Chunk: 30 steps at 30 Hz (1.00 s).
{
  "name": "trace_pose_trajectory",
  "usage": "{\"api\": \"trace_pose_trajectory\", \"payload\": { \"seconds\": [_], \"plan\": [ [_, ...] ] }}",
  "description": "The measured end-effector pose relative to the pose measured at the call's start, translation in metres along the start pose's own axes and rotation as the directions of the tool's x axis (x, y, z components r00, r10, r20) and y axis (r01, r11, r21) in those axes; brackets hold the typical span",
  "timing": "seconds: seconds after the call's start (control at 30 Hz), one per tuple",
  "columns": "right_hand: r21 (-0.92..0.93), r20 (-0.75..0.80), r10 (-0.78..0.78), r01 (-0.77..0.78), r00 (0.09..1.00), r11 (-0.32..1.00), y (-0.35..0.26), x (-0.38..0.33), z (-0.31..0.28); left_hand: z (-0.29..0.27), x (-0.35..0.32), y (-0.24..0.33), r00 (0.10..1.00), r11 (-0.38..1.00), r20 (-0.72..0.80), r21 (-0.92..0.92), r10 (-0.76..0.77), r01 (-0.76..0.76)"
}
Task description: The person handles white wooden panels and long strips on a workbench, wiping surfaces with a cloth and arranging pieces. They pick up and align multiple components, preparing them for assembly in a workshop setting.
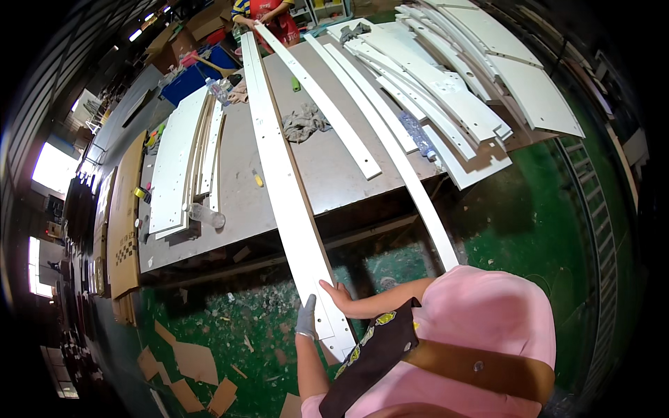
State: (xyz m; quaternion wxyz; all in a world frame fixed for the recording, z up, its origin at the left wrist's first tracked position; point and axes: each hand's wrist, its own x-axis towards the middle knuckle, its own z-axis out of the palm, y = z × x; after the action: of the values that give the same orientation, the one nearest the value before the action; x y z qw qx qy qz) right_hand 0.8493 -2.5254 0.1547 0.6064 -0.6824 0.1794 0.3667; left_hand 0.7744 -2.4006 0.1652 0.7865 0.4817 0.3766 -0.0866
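Observation:
A long white board [284,202] with drilled holes runs from the far side of the table to my body, its near end overhanging the edge. My left hand [306,319], in a grey glove, grips its left edge near that end. Bare and a little farther up, my right hand [337,295] holds the right edge, fingers partly hidden beneath. Seam lines show at both ends; I cannot tell whether it is one piece or several. To its right lie a narrow curved white strip [327,104] and a longer one [411,177] reaching past the table edge towards me.
Stacked white panels stand left [180,160] and right [446,76] on the table [244,233]. A grey rag [304,123], a yellow-handled tool [258,179] and plastic bottles [208,216] lie about. A co-worker [279,24] in a red apron handles the strips' far end. Cardboard scraps [195,362] litter the green floor.

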Motion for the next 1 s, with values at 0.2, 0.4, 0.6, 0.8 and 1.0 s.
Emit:
{"api": "trace_pose_trajectory", "payload": {
  "seconds": [0.2, 0.4, 0.6, 0.8, 1.0],
  "plan": [
    [0.057, 0.093, -0.061, 0.056, 0.994, 0.997, 0.022, 0.026, -0.002, 0.012, -0.009, 0.010, 0.995, 0.988, -0.051, 0.134, 0.086, -0.079],
    [0.100, 0.168, -0.066, 0.049, 0.984, 0.994, 0.028, 0.055, -0.004, 0.019, -0.014, 0.012, 0.994, 0.989, -0.065, 0.126, 0.088, -0.079],
    [0.069, 0.363, -0.060, 0.037, 0.930, 0.997, -0.003, 0.011, -0.011, -0.014, 0.031, -0.020, 0.968, 0.961, 0.003, 0.119, 0.250, -0.249],
    [-0.035, 0.282, -0.037, 0.049, 0.959, 0.998, 0.000, 0.017, -0.019, -0.008, 0.038, -0.025, 0.954, 0.943, 0.026, 0.142, 0.300, -0.300],
    [-0.066, 0.293, -0.063, 0.086, 0.954, 0.994, -0.014, -0.003, -0.020, -0.024, 0.075, -0.045, 0.950, 0.939, 0.022, 0.146, 0.311, -0.311]
  ]
}}
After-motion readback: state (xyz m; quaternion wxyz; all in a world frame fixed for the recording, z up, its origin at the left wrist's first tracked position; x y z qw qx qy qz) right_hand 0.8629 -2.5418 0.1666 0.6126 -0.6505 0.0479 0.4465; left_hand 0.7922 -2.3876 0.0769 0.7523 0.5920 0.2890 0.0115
